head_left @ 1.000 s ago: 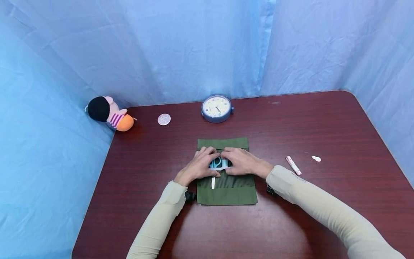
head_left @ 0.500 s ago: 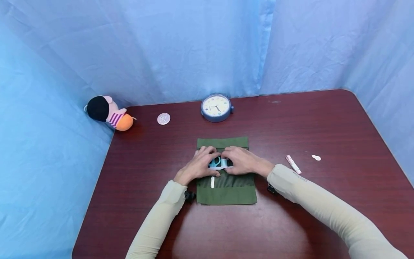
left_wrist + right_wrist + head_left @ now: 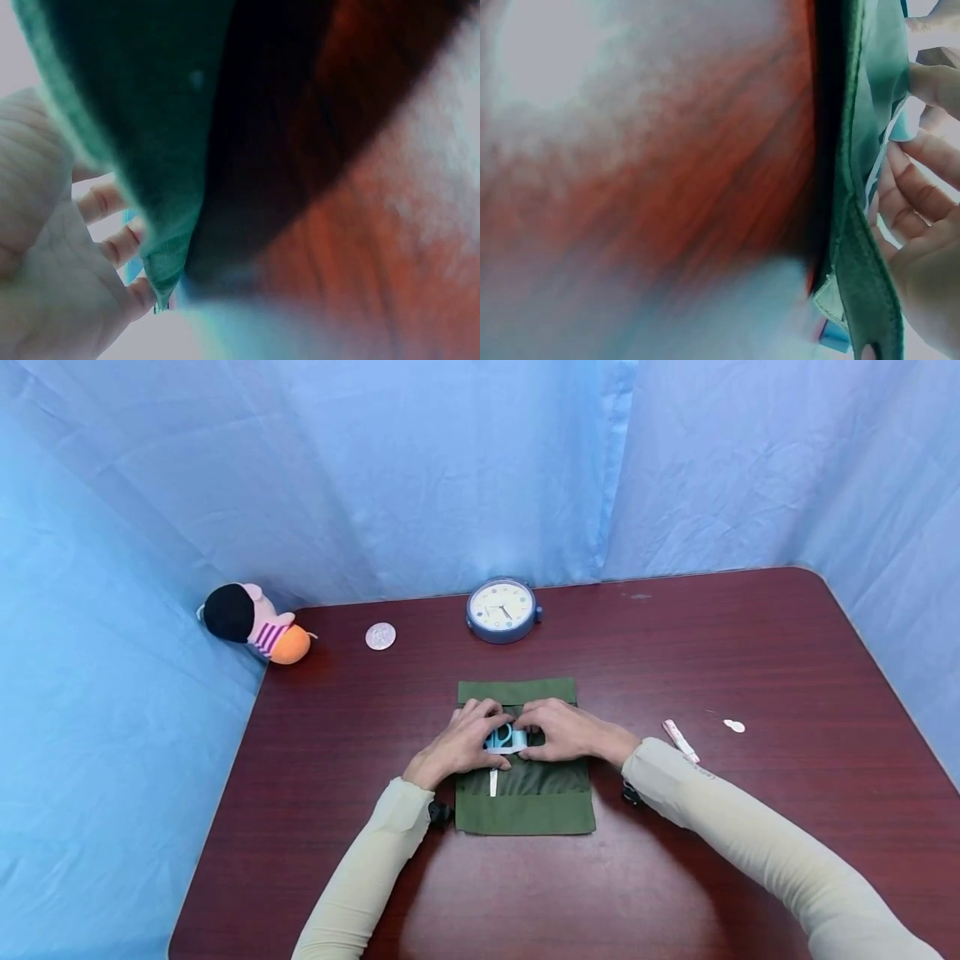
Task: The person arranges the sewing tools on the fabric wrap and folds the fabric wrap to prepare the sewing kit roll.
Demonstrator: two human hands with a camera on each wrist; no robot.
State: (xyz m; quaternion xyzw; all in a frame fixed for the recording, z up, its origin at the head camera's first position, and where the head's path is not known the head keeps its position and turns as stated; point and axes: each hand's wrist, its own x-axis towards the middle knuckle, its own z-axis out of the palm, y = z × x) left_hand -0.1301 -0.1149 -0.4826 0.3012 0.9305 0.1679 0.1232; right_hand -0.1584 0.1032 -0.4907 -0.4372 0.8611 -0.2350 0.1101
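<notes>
At the far left, at ten o'clock from the flat rectangular green cloth (image 3: 525,814), a soft plush toy with black top, striped body and orange bottom (image 3: 255,625) lies on the dark red shiny table (image 3: 562,893). Next comes a small round silvery disc (image 3: 380,636), between ten and eleven o'clock.

The left hand (image 3: 471,737) is over the cloth's nine-to-ten o'clock side, with its fingers bent near a pair of light-blue scissor handles (image 3: 498,740); I cannot tell if it grips them. Below its thumb, toward six o'clock, a narrow whitish piece (image 3: 493,782) shows on the cloth. A thin white strip (image 3: 504,750) crosses just below the handles. Beyond the cloth, at twelve o'clock, there is a round blue clock with white face (image 3: 501,610).

Right beside the handles is a small light-blue roll (image 3: 521,739). The right hand (image 3: 558,731), at two o'clock, has bent fingers close about this roll, but whether it pinches the roll I cannot tell.

Farther right, near three o'clock, lie a slim white-and-pink tube (image 3: 680,742) and then a tiny flat white piece (image 3: 734,726).
</notes>
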